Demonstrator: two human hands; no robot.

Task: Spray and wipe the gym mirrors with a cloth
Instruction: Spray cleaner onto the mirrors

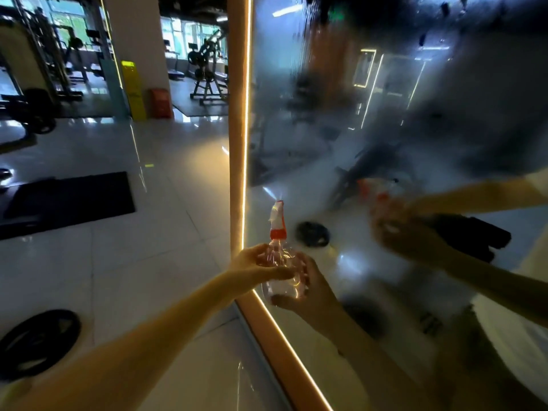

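The person stands close to a large mirror [385,120] that fills the right of the view, its wood-coloured frame [237,114] edged with a glowing light strip. Both hands are curled round a clear spray bottle [278,232] held just in front of the frame's lower corner. The left hand [255,262] wraps the bottle's upper body and the right hand [310,289] cups it from below and behind. The bottle has an orange collar and a white trigger head that points up toward the glass. The glass is hazy and streaked, with what looks like a wet film of spray, and it shows a blurred reflection of the arms and bottle. On the tiled floor lie a black weight plate [38,342] and a black mat [65,200]. Farther off stand a yellow sign [133,90], its writing too blurred to read, and a red box [160,103].
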